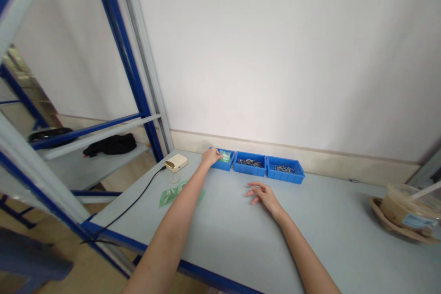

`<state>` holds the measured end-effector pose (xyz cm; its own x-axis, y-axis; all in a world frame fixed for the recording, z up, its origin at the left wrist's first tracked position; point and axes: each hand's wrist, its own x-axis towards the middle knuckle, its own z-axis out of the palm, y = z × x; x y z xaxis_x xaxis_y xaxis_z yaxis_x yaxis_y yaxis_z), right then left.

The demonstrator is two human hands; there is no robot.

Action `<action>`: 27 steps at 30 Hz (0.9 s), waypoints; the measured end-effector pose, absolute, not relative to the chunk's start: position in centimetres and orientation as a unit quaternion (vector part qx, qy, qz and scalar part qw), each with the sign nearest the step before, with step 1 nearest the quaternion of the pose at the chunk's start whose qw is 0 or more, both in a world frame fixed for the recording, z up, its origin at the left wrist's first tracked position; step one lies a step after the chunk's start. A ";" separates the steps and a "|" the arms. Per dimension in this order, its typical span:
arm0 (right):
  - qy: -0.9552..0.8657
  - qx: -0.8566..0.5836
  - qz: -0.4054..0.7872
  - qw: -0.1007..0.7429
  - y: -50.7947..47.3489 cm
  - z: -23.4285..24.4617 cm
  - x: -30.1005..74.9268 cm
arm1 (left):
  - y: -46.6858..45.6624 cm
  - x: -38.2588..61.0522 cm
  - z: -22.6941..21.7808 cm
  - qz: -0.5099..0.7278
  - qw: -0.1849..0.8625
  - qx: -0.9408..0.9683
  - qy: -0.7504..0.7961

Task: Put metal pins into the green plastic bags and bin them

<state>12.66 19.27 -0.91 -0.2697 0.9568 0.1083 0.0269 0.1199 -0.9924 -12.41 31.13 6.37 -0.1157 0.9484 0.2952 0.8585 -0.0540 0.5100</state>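
Note:
My left hand (pixel 211 156) reaches into the left blue bin (pixel 222 165), its fingers pinched at the edge of a small green plastic bag (pixel 225 156) in there. The fingertips are small in view and partly hidden. My right hand (pixel 264 196) hovers low over the grey table, in front of the bins, with its fingers apart and nothing in them. Thin metal screws or pins lie in the middle blue bin (pixel 250 169) and in the right blue bin (pixel 285 177). Partly behind my left forearm, green plastic bags (pixel 168 195) lie flat on the table.
A cream-coloured device (pixel 177 161) with a strap loop and a black cable (pixel 132 204) sits at the table's left. On the right, a plastic cup (pixel 409 206) stands in a cardboard holder (pixel 387 225). Blue-and-grey posts (pixel 120 46) rise at the left; a wall closes the back.

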 end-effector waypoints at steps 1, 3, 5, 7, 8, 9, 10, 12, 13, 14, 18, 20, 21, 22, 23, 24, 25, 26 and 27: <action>-0.604 -0.410 0.519 0.444 19.3 -0.9 12.7 | 31.1 -12.2 6.5 0.292 0.060 0.663 0.687; -0.609 -0.413 0.511 0.444 19.3 -0.9 12.6 | 30.7 -12.0 6.7 0.282 0.030 0.667 0.689; -0.611 -0.415 0.508 0.443 19.1 -0.9 12.6 | 30.3 -12.2 7.0 0.281 0.005 0.668 0.689; -0.612 -0.421 0.506 0.439 18.9 -0.8 12.6 | 30.0 -12.7 7.3 0.287 -0.012 0.665 0.690; -0.612 -0.423 0.506 0.437 18.8 -0.7 12.7 | 29.9 -12.9 7.3 0.292 -0.019 0.665 0.687; -0.613 -0.424 0.505 0.434 18.8 -0.6 12.7 | 29.8 -13.2 7.4 0.296 -0.024 0.667 0.683; -0.614 -0.426 0.506 0.431 18.7 -0.5 12.7 | 29.8 -13.3 7.3 0.299 -0.029 0.672 0.677; -0.615 -0.427 0.508 0.425 18.7 -0.4 12.8 | 29.8 -13.3 7.1 0.300 -0.030 0.687 0.661; -0.615 -0.428 0.509 0.423 18.7 -0.4 12.8 | 29.9 -13.1 6.9 0.297 -0.025 0.698 0.652; -0.615 -0.428 0.510 0.422 18.8 -0.4 12.8 | 29.9 -12.8 6.7 0.291 -0.017 0.708 0.643; -0.618 -0.428 0.510 0.418 18.8 -0.4 12.9 | 30.3 -12.0 5.9 0.274 0.013 0.750 0.602; -0.621 -0.430 0.506 0.416 18.8 -0.4 12.9 | 30.5 -12.2 5.9 0.270 0.027 0.766 0.582; -0.623 -0.431 0.504 0.415 18.8 -0.4 12.9 | 30.6 -12.4 5.9 0.267 0.036 0.775 0.571; -0.625 -0.431 0.502 0.415 18.8 -0.4 12.9 | 30.7 -12.7 6.0 0.264 0.045 0.784 0.559; -0.626 -0.432 0.500 0.415 18.8 -0.4 12.9 | 30.7 -13.1 6.2 0.262 0.054 0.792 0.548; -0.626 -0.431 0.499 0.416 18.7 -0.4 12.9 | 30.6 -13.6 6.4 0.262 0.061 0.798 0.539; -0.628 -0.431 0.497 0.417 18.7 -0.5 13.0 | 30.4 -14.2 6.7 0.266 0.062 0.800 0.534; -0.629 -0.429 0.495 0.418 18.7 -0.5 13.0 | 30.0 -14.9 7.0 0.277 0.058 0.797 0.533; -0.631 -0.428 0.494 0.418 18.6 -0.5 13.0 | 29.5 -15.6 7.2 0.294 0.048 0.791 0.535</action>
<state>13.03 18.62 -0.52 -0.2845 0.9528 0.1056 0.1269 0.1467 -0.9810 -15.64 29.50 7.21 0.2554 0.8738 0.4138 0.8175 -0.4237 0.3901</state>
